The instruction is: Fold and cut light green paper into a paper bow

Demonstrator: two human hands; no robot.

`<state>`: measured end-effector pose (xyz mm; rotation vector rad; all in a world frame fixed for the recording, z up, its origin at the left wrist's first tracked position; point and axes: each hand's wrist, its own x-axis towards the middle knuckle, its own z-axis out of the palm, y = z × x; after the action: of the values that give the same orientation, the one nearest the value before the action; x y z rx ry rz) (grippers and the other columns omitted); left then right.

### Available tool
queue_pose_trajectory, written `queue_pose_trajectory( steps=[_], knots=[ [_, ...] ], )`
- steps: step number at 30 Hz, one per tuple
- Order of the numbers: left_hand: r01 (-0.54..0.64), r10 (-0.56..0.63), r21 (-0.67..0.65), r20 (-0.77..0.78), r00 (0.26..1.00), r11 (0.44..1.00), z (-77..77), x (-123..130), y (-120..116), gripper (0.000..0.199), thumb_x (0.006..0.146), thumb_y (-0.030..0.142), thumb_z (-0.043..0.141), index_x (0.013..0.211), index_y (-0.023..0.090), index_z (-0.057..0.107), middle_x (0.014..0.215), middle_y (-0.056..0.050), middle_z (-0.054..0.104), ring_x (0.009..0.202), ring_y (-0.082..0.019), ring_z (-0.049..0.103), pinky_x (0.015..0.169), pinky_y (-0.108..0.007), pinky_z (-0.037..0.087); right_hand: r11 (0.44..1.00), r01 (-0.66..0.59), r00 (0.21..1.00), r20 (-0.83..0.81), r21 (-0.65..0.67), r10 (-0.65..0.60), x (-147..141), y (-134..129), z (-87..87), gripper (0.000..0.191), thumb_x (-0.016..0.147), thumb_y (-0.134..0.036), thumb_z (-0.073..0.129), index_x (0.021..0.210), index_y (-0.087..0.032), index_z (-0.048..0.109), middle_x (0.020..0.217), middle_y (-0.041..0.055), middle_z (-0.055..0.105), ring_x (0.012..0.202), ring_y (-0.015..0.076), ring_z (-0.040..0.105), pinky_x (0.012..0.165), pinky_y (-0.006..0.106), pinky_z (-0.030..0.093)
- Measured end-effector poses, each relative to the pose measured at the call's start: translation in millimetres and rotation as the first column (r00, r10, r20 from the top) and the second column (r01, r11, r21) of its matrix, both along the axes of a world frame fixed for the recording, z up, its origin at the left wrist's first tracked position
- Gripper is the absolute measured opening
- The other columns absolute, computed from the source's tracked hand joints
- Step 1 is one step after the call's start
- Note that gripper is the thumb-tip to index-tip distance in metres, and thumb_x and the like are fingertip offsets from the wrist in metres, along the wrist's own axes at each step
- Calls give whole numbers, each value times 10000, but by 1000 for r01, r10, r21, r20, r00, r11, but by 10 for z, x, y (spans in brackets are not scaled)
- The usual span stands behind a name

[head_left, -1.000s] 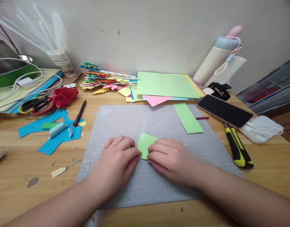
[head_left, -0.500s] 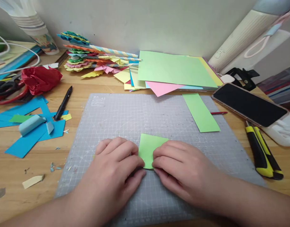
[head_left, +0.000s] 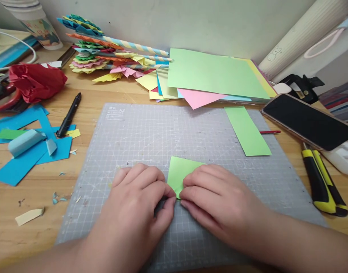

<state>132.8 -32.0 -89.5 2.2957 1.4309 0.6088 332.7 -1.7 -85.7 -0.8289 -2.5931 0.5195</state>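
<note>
A small piece of light green paper [head_left: 178, 172] lies on the grey cutting mat [head_left: 151, 132], its near edge between my two hands. My left hand [head_left: 139, 208] pinches the paper's near left corner between thumb and forefinger. From the other side, my right hand [head_left: 219, 197] grips the near edge with curled fingers and thumb, covering the paper's right part. The fingertips of both hands almost meet. Farther right on the mat rests a green paper strip [head_left: 247, 131].
Left are blue paper scraps [head_left: 28, 163], a black pen [head_left: 69, 115] and crumpled red paper [head_left: 37, 81]. Behind lie paper flowers on striped straws [head_left: 136, 45] and a stack of coloured paper [head_left: 216, 74]. Right are a phone [head_left: 310, 121] and a yellow-black utility knife [head_left: 323, 182].
The view has shifted slightly downward. My fingertips have come closer together along the paper's near edge, and my left thumb and forefinger now pinch its corner.
</note>
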Motion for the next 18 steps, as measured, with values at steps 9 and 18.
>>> queue_pose_trajectory(
  steps=[9, 18],
  knots=[
    [-20, 20, 5, 34, 999, 1000, 65, -81, -22, 103, 841, 192, 608, 822, 278, 662, 816, 46, 613, 777, -162, 527, 692, -338, 303, 992, 66, 998, 25, -110, -64, -69, -7, 36, 219, 925, -148, 479, 819, -158, 670, 804, 53, 613, 771, 188, 528, 710, 360, 414],
    [38, -33, 59, -87, 996, 998, 124, -120, -4, 200, 867, 144, 522, 855, 258, 686, 809, 9, 593, 766, -199, 514, 694, -366, 301, 998, 58, 995, 77, -38, -55, -108, -7, 78, 220, 926, -138, 478, 808, -132, 664, 827, 66, 627, 754, 203, 518, 679, 366, 395]
  ],
)
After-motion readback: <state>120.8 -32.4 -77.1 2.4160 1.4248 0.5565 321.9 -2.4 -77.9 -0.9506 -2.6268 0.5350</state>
